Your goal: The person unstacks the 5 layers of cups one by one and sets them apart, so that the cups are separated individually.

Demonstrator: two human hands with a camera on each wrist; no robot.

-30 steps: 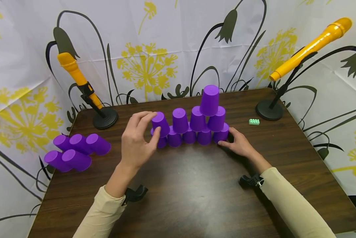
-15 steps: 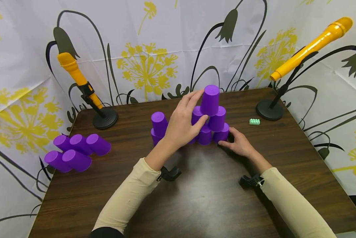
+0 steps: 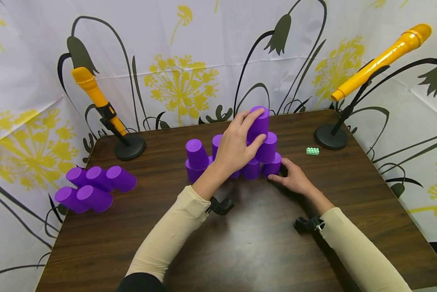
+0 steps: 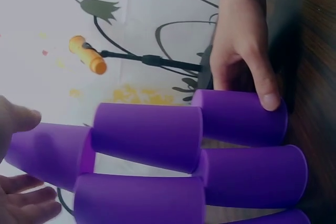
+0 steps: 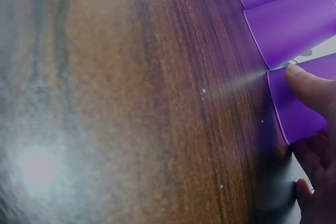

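Note:
A pyramid of upside-down purple cups [image 3: 196, 154] stands at the table's middle back. My left hand [image 3: 251, 129] reaches over it and grips the top cup [image 3: 260, 117], fingers across its left side and thumb below. In the left wrist view that top cup [image 4: 47, 150] lies between the left hand's [image 4: 26, 161] thumb and fingers. My right hand [image 3: 281, 170] rests on the table and pinches the bottom-right cup [image 3: 273, 167]; its thumb [image 5: 310, 85] presses the cup wall [image 5: 294, 111]. The left hand hides part of the second row.
Several loose purple cups [image 3: 94, 186] lie on their sides at the table's left edge. Two yellow microphones on black stands [image 3: 129, 147] [image 3: 330, 137] stand at the back corners. A small green brick [image 3: 312, 151] lies right of the pyramid. The brown table [image 3: 240, 251] runs toward me.
My left hand left the cup at the left end of the second row, moved right and closed on the top cup. The right hand stayed on the bottom-right cup.

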